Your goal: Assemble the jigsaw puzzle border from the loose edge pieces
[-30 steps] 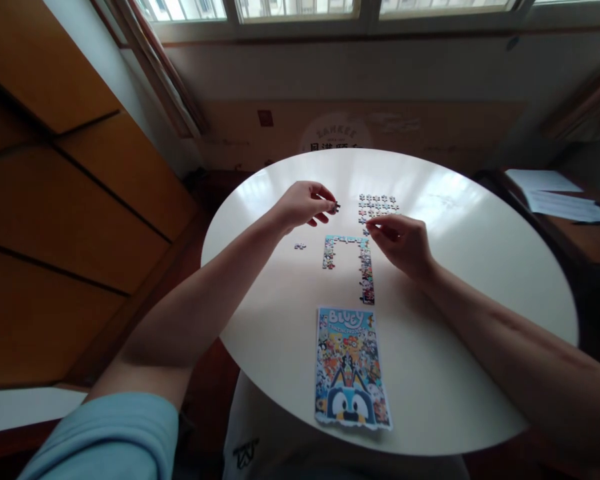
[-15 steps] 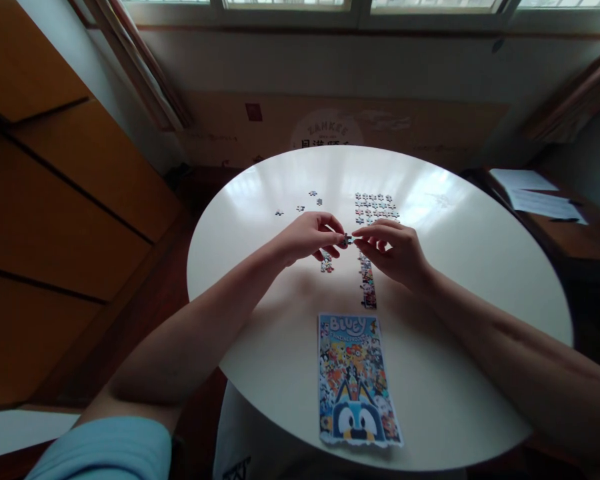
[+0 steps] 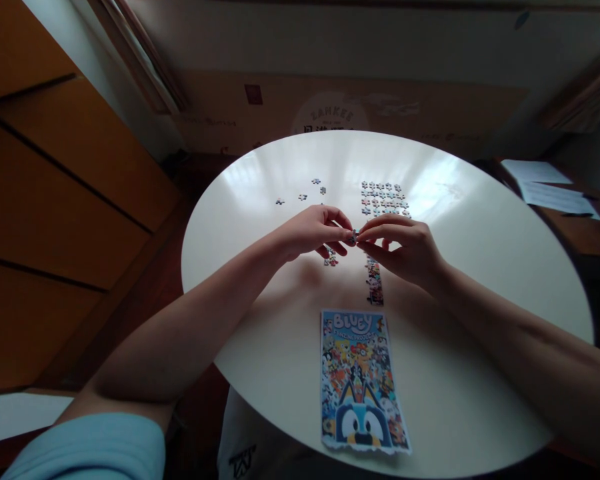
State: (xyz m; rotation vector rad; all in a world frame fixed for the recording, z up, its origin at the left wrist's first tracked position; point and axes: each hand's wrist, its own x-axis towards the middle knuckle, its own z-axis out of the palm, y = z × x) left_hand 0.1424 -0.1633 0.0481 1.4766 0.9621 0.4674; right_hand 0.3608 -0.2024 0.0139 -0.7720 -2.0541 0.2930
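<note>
Above the middle of the white table, my left hand (image 3: 325, 230) and my right hand (image 3: 403, 245) meet fingertip to fingertip. Between them is a small jigsaw puzzle piece (image 3: 353, 236), pinched by both, its picture too small to read. Under my right hand runs a joined strip of puzzle (image 3: 375, 283), its upper end hidden by the fingers. A small joined cluster (image 3: 331, 259) shows partly below my left fingers. Behind my right hand, loose pieces (image 3: 383, 198) lie in rows. A few more pieces (image 3: 303, 197) are scattered beyond my left hand.
The printed Bluey picture sheet (image 3: 363, 380) lies near the front edge of the round table (image 3: 460, 373). To the right, a brown surface holds papers (image 3: 550, 190) and a pen. Wooden cabinet panels (image 3: 55, 220) stand at left.
The view has tilted down a little, so the window is out of frame. The puzzle piece has turned between my fingertips, and my hands have come slightly closer together.
</note>
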